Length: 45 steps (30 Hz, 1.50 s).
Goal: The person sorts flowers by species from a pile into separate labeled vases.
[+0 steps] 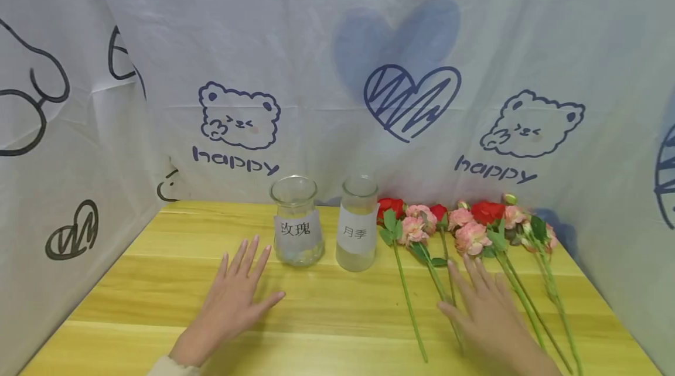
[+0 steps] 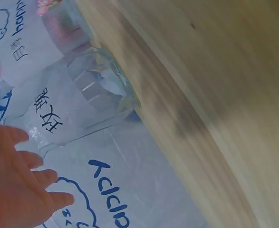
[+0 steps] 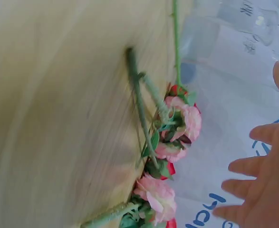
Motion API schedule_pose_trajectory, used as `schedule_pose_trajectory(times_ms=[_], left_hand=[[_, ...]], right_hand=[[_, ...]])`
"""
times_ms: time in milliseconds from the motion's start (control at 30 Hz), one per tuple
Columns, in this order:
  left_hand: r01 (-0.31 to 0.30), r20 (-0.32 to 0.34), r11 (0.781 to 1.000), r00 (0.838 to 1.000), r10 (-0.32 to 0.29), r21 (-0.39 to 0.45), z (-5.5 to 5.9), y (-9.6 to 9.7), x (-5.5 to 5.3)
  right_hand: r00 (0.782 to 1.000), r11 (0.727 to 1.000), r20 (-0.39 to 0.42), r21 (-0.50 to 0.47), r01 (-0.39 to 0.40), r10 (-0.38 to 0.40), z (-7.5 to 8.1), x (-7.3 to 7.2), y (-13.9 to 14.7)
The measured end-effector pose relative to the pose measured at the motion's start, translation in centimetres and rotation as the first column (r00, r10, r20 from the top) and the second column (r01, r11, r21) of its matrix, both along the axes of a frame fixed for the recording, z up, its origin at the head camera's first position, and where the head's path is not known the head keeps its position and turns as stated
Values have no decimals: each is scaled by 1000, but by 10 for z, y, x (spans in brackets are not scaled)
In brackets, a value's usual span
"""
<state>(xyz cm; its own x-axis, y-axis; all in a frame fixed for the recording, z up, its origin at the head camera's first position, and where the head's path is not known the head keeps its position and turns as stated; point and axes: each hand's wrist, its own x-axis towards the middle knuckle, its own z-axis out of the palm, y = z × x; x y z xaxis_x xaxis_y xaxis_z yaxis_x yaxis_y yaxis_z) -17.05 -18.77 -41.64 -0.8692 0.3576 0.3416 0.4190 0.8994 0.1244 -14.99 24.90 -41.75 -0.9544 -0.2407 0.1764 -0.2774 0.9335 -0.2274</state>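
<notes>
My left hand [image 1: 234, 300], fingers spread and holding nothing, is at the left, nearest the flared glass vase [image 1: 296, 254] labelled 玫瑰. Beside that vase stands a straight glass vase [image 1: 356, 260] labelled 月季. On the right, my right hand [image 1: 490, 317] has its fingers extended and overlaps some green stems in the head view. Red roses [image 1: 488, 212] and pink flowers [image 1: 472, 239] lie in a row, blooms toward the back and stems toward the front. The left wrist view shows the 玫瑰 vase [image 2: 77, 104] beyond my fingers; the right wrist view shows pink blooms [image 3: 156, 197] near my hand.
A yellow wooden table [image 1: 295, 335] bears the vases and flowers. White cloth [image 1: 316, 71] printed with bears, hearts and "happy" hangs behind the table and along both sides. One rose stem [image 1: 408, 306] lies apart, right of the 月季 vase.
</notes>
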Motion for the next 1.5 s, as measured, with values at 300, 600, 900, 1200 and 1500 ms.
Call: schedule_pose_trajectory(times_ms=[300,600,900,1200,1500], left_hand=[[-105,265,836,963,-49,538,10,10,-7],[-225,355,623,931,-90,749,16,24,-36],[-240,370,573,921,-120,783,24,21,-68],[-184,327,553,929,-172,812,28,17,-96],[-185,303,482,936,-180,857,33,26,-110]], right_hand=[[991,895,137,-441,67,-6,10,-4,-8],[995,773,86,-628,94,-51,1,-27,-17],[995,761,89,-642,95,-50,-12,-49,-38],[998,769,58,-638,44,-10,-27,-71,-55],[995,795,94,-600,90,-41,-28,-82,-63]])
